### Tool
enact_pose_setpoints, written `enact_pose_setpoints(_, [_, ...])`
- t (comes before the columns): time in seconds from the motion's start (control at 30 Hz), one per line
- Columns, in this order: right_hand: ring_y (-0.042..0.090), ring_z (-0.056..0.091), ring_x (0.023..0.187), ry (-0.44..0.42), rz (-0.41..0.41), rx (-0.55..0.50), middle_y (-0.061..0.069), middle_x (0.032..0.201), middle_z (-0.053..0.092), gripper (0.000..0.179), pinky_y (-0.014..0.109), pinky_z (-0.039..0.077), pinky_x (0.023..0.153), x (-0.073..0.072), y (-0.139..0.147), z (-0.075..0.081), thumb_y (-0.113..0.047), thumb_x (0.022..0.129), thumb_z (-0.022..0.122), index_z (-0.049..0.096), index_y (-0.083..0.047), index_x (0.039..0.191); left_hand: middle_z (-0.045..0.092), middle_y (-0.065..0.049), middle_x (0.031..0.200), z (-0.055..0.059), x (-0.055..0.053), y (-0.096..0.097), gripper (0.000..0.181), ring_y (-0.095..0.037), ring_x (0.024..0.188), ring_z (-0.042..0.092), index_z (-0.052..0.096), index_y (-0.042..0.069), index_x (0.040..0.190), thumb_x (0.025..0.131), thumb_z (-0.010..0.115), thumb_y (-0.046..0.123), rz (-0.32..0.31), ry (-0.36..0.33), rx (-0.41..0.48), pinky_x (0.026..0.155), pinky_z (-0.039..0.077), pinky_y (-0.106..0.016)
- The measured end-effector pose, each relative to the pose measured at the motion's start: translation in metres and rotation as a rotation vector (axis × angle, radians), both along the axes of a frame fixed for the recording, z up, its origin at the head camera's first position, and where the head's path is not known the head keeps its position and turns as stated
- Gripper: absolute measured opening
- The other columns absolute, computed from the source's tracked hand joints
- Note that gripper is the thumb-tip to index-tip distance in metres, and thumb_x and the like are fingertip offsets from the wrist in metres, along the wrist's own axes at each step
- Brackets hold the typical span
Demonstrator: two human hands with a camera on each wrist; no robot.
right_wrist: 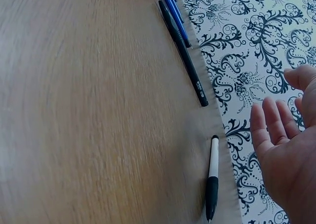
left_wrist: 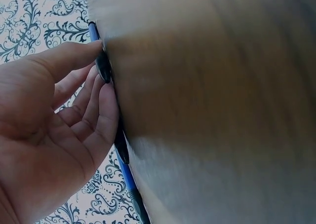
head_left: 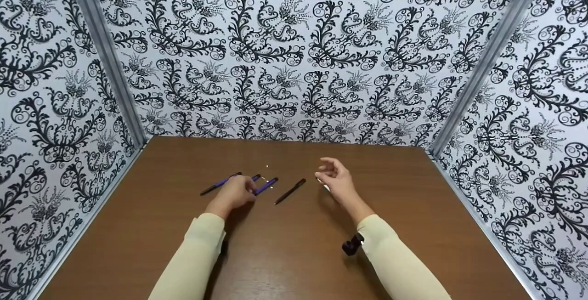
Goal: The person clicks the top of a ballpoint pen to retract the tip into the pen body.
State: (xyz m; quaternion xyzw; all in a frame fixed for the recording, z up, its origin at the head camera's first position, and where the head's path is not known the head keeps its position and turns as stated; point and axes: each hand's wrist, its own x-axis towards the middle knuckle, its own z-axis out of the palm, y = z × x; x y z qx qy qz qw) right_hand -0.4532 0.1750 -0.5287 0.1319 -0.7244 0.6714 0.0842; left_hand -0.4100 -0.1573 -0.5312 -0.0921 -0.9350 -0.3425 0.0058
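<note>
My left hand (head_left: 235,193) is low over the table among several blue pens; its thumb and fingers pinch the dark grip end of one blue pen (head_left: 267,185). Another blue pen (head_left: 256,178) shows partly behind that hand, and a further blue pen (head_left: 216,186) with black ends lies left of it. A black pen (head_left: 289,192) lies slantwise between the hands. My right hand (head_left: 338,182) hovers with fingers loosely spread, holding nothing. Under it, a white pen with a black grip (right_wrist: 213,172) lies on the table, apart from the fingers in the right wrist view.
The brown wooden table (head_left: 285,254) meets a wall with black floral patterns (head_left: 285,61) at the back. Similar panels stand left and right, with grey metal posts (head_left: 108,56) at the corners. A small black device (head_left: 353,244) is on the right sleeve.
</note>
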Motion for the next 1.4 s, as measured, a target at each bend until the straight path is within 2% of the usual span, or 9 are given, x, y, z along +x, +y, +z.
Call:
enact_pose_setpoints(0.2, [0.015, 0.070, 0.090, -0.003, -0.016, 0.015, 0.035, 0.119, 0.068, 0.043, 0.034, 0.065, 0.077, 0.000, 0.001, -0.001, 0.009, 0.095, 0.079, 0.066, 0.006, 0.136, 0.070, -0.005, 0.094, 0.003, 0.001, 0.002, 0.022, -0.021, 0.083, 0.066, 0.078, 0.002, 0.113, 0.092, 0.084, 0.003, -0.027, 0.018, 0.048, 0.082, 0.060, -0.043])
enact_pose_setpoints(0.4, [0.018, 0.069, 0.092, 0.025, -0.054, 0.121, 0.028, 0.115, 0.071, 0.040, 0.022, 0.059, 0.076, 0.001, 0.002, -0.001, 0.006, 0.095, 0.080, 0.067, 0.005, 0.133, 0.075, -0.010, 0.101, 0.004, 0.002, 0.009, 0.023, -0.023, 0.087, 0.067, 0.078, 0.001, 0.116, 0.093, 0.082, 0.002, -0.082, 0.055, 0.123, 0.084, 0.060, -0.045])
enact_pose_setpoints(0.53, [0.024, 0.068, 0.096, 0.044, -0.056, 0.194, 0.025, 0.114, 0.072, 0.038, 0.025, 0.057, 0.081, 0.001, 0.000, -0.002, 0.004, 0.096, 0.080, 0.068, 0.003, 0.132, 0.076, -0.013, 0.103, 0.003, 0.000, 0.017, 0.019, -0.024, 0.093, 0.069, 0.078, -0.002, 0.114, 0.095, 0.080, 0.001, -0.128, 0.091, 0.128, 0.090, 0.060, -0.048])
enact_pose_setpoints(0.67, [0.027, 0.069, 0.096, 0.078, -0.032, 0.229, 0.030, 0.114, 0.071, 0.038, 0.034, 0.058, 0.088, 0.000, -0.005, -0.007, 0.004, 0.096, 0.079, 0.068, 0.005, 0.132, 0.076, -0.010, 0.103, 0.003, -0.002, 0.025, 0.015, -0.026, 0.097, 0.072, 0.077, 0.000, 0.112, 0.098, 0.080, 0.002, -0.155, 0.104, 0.114, 0.092, 0.061, -0.049])
enact_pose_setpoints(0.77, [0.025, 0.068, 0.094, 0.098, -0.027, 0.227, 0.031, 0.113, 0.070, 0.037, 0.035, 0.057, 0.089, 0.000, -0.010, -0.009, 0.005, 0.096, 0.079, 0.068, 0.006, 0.132, 0.077, -0.011, 0.106, 0.003, -0.003, 0.032, 0.016, -0.027, 0.100, 0.072, 0.077, 0.000, 0.114, 0.099, 0.080, 0.003, -0.166, 0.102, 0.114, 0.093, 0.061, -0.049])
enact_pose_setpoints(0.87, [0.023, 0.067, 0.092, 0.101, -0.029, 0.197, 0.031, 0.112, 0.069, 0.037, 0.028, 0.056, 0.085, 0.001, -0.016, -0.009, 0.006, 0.095, 0.080, 0.068, 0.005, 0.131, 0.076, -0.011, 0.107, 0.004, -0.004, 0.039, 0.018, -0.028, 0.101, 0.072, 0.077, -0.001, 0.116, 0.099, 0.080, 0.004, -0.173, 0.098, 0.113, 0.093, 0.061, -0.050])
enact_pose_setpoints(1.07, [0.033, 0.068, 0.096, 0.098, -0.035, 0.145, 0.034, 0.113, 0.068, 0.039, 0.022, 0.053, 0.078, 0.001, -0.026, -0.011, 0.009, 0.094, 0.079, 0.067, 0.008, 0.131, 0.077, -0.011, 0.104, 0.004, -0.008, 0.053, 0.019, -0.029, 0.099, 0.073, 0.076, -0.002, 0.114, 0.097, 0.081, 0.003, -0.192, 0.123, 0.098, 0.093, 0.061, -0.050])
enact_pose_setpoints(1.23, [0.033, 0.070, 0.097, 0.073, -0.048, 0.148, 0.032, 0.115, 0.069, 0.041, 0.021, 0.053, 0.074, 0.000, -0.033, -0.013, 0.008, 0.094, 0.080, 0.066, 0.007, 0.132, 0.077, -0.012, 0.105, 0.005, -0.011, 0.063, 0.019, -0.027, 0.098, 0.072, 0.077, -0.001, 0.114, 0.098, 0.081, 0.005, -0.182, 0.101, 0.105, 0.093, 0.061, -0.050])
enact_pose_setpoints(1.4, [0.033, 0.073, 0.100, 0.036, -0.065, 0.156, 0.029, 0.117, 0.071, 0.041, 0.022, 0.056, 0.077, -0.002, -0.037, -0.016, 0.008, 0.093, 0.081, 0.068, 0.005, 0.132, 0.077, -0.012, 0.105, 0.006, -0.010, 0.068, 0.020, -0.027, 0.098, 0.072, 0.076, -0.003, 0.115, 0.097, 0.080, 0.005, -0.192, 0.103, 0.110, 0.092, 0.061, -0.050])
